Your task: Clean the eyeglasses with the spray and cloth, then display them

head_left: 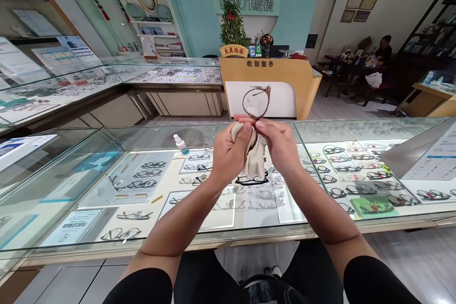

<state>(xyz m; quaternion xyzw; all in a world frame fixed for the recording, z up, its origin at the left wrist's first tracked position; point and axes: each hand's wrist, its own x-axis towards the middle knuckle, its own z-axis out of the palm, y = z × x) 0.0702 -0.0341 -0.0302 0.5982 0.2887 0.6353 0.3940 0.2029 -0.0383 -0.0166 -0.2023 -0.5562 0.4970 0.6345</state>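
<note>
Both my hands are raised over the glass display counter, close together. A pair of brown-rimmed eyeglasses is held upright on edge, one round lens standing above my fingers. My left hand is closed around a cream cloth, which wraps the lower part of the glasses and hangs down between my hands. My right hand pinches the frame near its middle with thumb and fingers. The lower lens is mostly hidden by the cloth and my fingers.
A small spray bottle with blue liquid stands on the glass counter, left of my hands. Several eyeglass frames lie inside the case. A sign board stands at the right. Beyond is a cashier desk; a person sits far back.
</note>
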